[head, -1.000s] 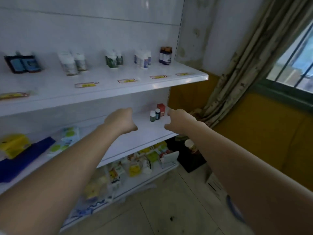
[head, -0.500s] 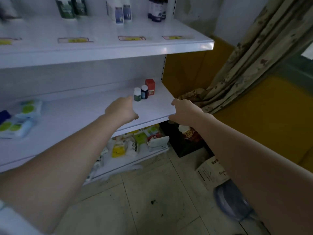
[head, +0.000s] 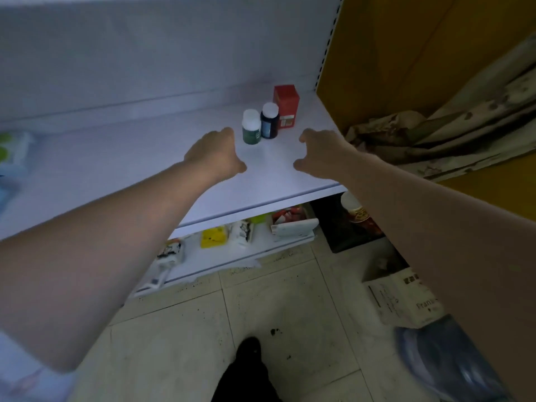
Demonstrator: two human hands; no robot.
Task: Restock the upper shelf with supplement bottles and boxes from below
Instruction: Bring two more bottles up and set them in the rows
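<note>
Both hands are empty: the left hand [head: 216,153] loosely curled, the right hand [head: 320,153] half-open with fingers clawed. Just beyond, on the white lower shelf [head: 145,158], stand a green white-capped bottle [head: 251,127], a dark blue white-capped bottle [head: 269,121] and a red box [head: 286,107]. This looks like the pick-up reach; next, close on the bottles and lift.

The single head-worn camera looked forward and steeply down from close above the white shelf [head: 145,169], taking in both outstretched forearms and the tiled floor [head: 261,309] below.
</note>
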